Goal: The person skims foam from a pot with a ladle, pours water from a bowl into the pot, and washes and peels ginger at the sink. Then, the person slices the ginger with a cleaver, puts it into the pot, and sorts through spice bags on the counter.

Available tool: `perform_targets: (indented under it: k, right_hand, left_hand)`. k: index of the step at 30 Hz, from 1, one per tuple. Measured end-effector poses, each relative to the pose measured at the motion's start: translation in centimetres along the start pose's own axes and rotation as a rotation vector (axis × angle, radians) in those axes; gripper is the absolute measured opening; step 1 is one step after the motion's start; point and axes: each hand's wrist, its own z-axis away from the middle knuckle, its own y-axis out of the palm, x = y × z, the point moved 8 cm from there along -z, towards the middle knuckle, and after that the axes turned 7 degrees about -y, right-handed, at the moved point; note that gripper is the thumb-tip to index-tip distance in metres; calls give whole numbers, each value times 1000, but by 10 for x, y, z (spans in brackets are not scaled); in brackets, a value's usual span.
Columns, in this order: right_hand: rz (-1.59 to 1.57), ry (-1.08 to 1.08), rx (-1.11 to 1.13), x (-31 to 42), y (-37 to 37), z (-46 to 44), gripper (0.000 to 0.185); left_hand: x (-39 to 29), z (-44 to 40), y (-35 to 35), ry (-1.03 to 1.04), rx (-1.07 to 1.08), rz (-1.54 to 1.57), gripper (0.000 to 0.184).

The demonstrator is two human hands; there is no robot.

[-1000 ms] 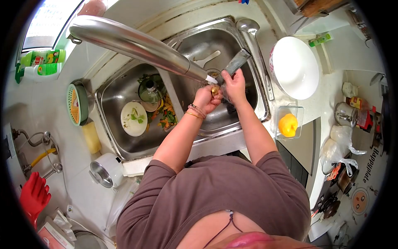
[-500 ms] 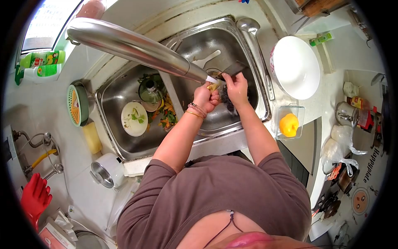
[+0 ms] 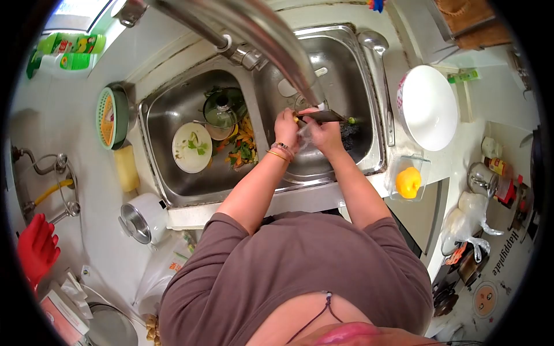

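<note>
In the right sink basin [image 3: 359, 69], both my hands work close together beneath the faucet [image 3: 300, 75], whose spout end is just above them. My right hand [image 3: 324, 136] is closed on a knife with a broad dark blade [image 3: 330, 116], which points to the right. Fingers curled, my left hand [image 3: 287, 128] is at the blade's left end, around a small yellowish piece mostly hidden by the fingers. Water splashes between the hands. Something dark and mesh-like [image 3: 348, 136] lies in the basin to the right, with a small green bit [image 3: 351, 121] above it.
The left basin [image 3: 167, 124] holds a white plate [image 3: 186, 157], a glass lid [image 3: 222, 111] and vegetable scraps [image 3: 242, 151]. Right of the sink are a ladle [image 3: 385, 86], a large white bowl [image 3: 430, 109] and a yellow pepper [image 3: 408, 182] in a clear container.
The view has shifted, so the faucet now appears further right. The knife has turned to lie flatter, pointing right across the hands. The yellowish piece shows less now.
</note>
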Motion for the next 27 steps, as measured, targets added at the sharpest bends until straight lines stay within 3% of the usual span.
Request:
perform_targets:
  k: [2,4,8,12,15,16,19,20,27]
  right_hand:
    - [-1,136,-49,-4,-4,-1,10]
    - [48,57,-50,3,-2,-9,10]
    - [247,-450,41,41,20,-4,17]
    - [347,-436,148,49,34,-8,22]
    - [252,-447,190,51,35,-11,18]
    - [140,-311,190,44,32,-14,15]
    - [121,-214,236,51,30,-22,12]
    - [106,-289,164,55,29,-19,13]
    - [401,-553,220,73,46,-11,19]
  left_hand:
    - [-6,6,-6,13,-11,-9,24]
    - [-9,4,-11,-5,17,12,23]
    - [-20,12,-10,0,114,121,22]
    - [-28,24,-10,-72,183,218,22]
    - [-34,28,-13,-52,174,200,20]
    - [-36,32,-14,-41,144,189,20]
    - [-40,30,-19,0,102,169,19]
    - [-42,29,-20,15,98,165,19]
    - [-46,38,-15,21,102,181,20]
